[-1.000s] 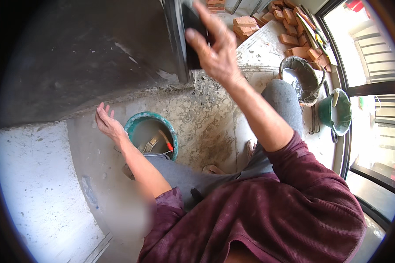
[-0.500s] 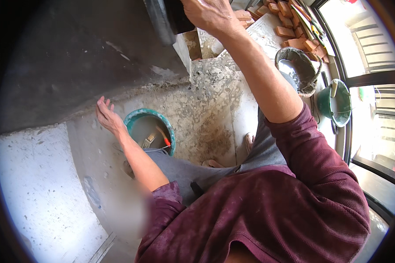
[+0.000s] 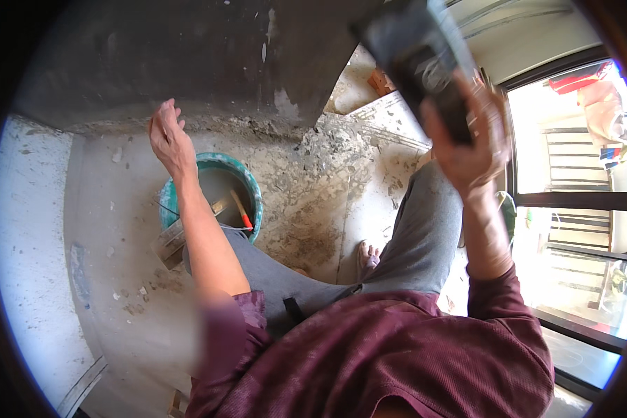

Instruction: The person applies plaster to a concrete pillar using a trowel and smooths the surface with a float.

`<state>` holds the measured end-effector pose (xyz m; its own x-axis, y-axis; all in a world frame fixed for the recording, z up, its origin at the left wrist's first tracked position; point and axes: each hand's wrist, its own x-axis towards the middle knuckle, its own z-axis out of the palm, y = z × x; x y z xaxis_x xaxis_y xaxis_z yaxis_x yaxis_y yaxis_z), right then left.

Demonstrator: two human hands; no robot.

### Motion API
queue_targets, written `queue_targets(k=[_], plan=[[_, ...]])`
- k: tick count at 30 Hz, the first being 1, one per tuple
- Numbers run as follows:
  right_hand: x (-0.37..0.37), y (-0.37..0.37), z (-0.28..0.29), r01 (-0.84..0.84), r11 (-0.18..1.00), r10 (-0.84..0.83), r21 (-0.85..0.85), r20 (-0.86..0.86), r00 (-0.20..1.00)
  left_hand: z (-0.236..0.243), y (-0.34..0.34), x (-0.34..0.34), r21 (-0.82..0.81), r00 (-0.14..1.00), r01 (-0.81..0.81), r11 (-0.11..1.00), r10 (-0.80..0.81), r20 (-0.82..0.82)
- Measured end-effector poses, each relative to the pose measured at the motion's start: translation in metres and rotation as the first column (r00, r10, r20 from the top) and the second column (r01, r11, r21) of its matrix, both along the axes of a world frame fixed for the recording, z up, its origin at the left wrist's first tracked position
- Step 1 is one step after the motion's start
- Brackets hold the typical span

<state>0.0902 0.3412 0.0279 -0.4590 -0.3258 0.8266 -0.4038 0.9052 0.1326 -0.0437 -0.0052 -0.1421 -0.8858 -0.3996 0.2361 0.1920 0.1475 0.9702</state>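
My right hand (image 3: 470,132) is shut on a blurred black float or trowel (image 3: 411,49), raised at the upper right and clear of the dark plastered surface (image 3: 188,49). My left hand (image 3: 168,136), fingers apart and slightly curled with nothing in them, hovers near the lower edge of that surface; whether it touches it I cannot tell. Below it a green bucket (image 3: 252,181) of grey water holds a brush with a red handle tip (image 3: 245,217), partly behind my left forearm.
A speckled white panel (image 3: 31,251) runs down the left. A wooden piece (image 3: 166,249) lies beside the bucket. Bricks (image 3: 380,82) show behind the float. A second green bucket (image 3: 508,216) is mostly behind my right arm, beside the black-framed window (image 3: 575,198). My knees and foot border the dirty floor (image 3: 299,195).
My right hand has swung right with the black tool, away from the dark surface's edge, and more of the tool shows. My left hand sits higher in view, and the whole view has shifted.
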Motion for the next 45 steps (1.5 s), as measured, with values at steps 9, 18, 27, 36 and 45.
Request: queue_targets(k=[9, 18, 27, 36, 45], plan=[[-0.073, -0.044, 0.063, -0.025, 0.985, 0.043, 0.168, -0.103, 0.994, 0.013, -0.016, 0.010, 0.165, 0.996, -0.085, 0.983, 0.090, -0.023], [-0.070, -0.054, -0.207, -0.044, 0.932, -0.109, 0.360, 0.395, 0.912, 0.017, -0.024, 0.012, 0.191, 0.994, -0.097, 0.977, 0.103, -0.021], [-0.061, -0.048, -0.067, 0.037, 0.967, -0.058, 0.253, 0.078, 0.995, 0.022, -0.029, 0.015, 0.170, 0.993, -0.108, 0.980, 0.113, -0.019], [-0.017, -0.080, -0.198, -0.140, 0.989, 0.058, 0.046, 0.750, 0.658, 0.010, -0.044, 0.010, -0.017, 0.995, -0.079, 0.997, 0.079, 0.058], [-0.055, -0.099, -0.156, -0.186, 0.950, 0.298, -0.252, 0.910, 0.289, -0.013, -0.081, 0.083, -0.715, 0.632, 0.549, 0.432, 0.345, 0.694]])
